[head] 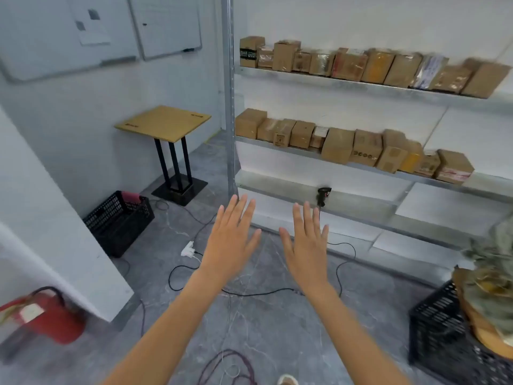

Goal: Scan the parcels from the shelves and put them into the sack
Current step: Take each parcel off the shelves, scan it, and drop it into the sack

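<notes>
Several brown cardboard parcels line the upper shelf point(361, 83) and the middle shelf point(291, 148) on the right. A black handheld scanner point(323, 195) stands on the bare lower shelf point(277, 187), its cable running down to the floor. My left hand point(231, 240) and my right hand point(306, 244) are stretched out in front of me, palms down, fingers straight and spread, holding nothing. The right hand's fingertips are just below and left of the scanner. A greenish sack point(497, 287) sits at the right edge, on a black crate point(441, 329).
A small wooden table point(163, 122) stands at the left of the shelf post point(229, 107). A black crate point(119, 220) sits on the floor near the wall, a red fire extinguisher point(47, 315) lies at bottom left, and cables with a white plug point(188, 249) cross the grey floor.
</notes>
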### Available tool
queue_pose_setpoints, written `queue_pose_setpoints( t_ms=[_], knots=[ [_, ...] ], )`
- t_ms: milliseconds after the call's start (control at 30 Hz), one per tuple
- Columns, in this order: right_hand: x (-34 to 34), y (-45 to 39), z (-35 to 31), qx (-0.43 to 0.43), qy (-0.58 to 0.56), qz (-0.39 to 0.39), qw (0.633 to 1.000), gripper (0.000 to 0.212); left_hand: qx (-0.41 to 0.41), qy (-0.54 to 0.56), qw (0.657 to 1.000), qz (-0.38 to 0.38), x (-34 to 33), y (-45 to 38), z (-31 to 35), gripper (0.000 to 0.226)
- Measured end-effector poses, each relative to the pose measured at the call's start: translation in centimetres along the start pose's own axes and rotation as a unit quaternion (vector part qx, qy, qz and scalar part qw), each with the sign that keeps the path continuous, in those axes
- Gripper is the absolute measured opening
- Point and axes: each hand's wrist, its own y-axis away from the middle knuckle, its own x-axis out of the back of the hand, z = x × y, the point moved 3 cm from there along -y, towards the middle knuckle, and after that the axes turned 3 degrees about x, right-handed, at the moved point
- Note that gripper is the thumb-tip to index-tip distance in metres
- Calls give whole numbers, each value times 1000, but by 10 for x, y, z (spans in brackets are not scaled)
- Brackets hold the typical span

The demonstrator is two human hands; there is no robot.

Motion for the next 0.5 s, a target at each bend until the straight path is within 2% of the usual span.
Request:
queue_pose_setpoints(
  t_ms=[167, 300, 500],
  knots=[
    [-35, -51, 31, -2, -1, -27, 1000, 63, 33, 42, 999, 7, -38, -55, -7, 66],
    [-60, -104, 71, 2, 10, -60, 998, 64, 52, 31, 998, -2, -78, -112, -6, 67],
    [-88, -177, 119, 19, 3, -98, 995, 68, 100, 46, 991, -77, -137, -179, -8, 67]
  ],
)
